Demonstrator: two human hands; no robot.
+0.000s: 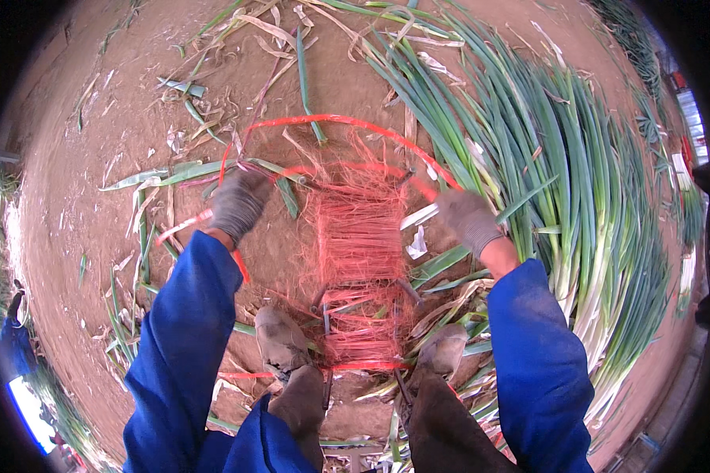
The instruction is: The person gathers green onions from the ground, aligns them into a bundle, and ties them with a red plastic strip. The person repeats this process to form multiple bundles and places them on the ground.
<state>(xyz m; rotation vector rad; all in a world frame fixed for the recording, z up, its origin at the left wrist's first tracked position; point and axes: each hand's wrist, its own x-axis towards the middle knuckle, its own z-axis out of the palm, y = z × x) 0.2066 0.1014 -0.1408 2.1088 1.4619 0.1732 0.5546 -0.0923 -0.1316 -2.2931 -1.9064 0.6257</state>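
A red plastic tie strip (331,119) arches between my two gloved hands over the far end of a low frame. My left hand (241,198), in a grey knit glove, is closed around the strip on the left, and loose red ends hang below it. On the right, my right hand (466,217) grips the strip's other side beside the green onion leaves; it is slightly blurred. Between my feet stands the low metal-legged frame (361,236), wound thickly with frayed red twine. A second red band runs blurred across its far edge. No onions lie on the frame.
A large heap of long green onions (568,177) lies along the right. My shoes (281,340) flank the frame. Torn leaves (171,174) and dry husks litter the dirt floor (94,236). More onions (683,195) lie at the far right, and a blue-clothed person (16,343) shows at the left rim.
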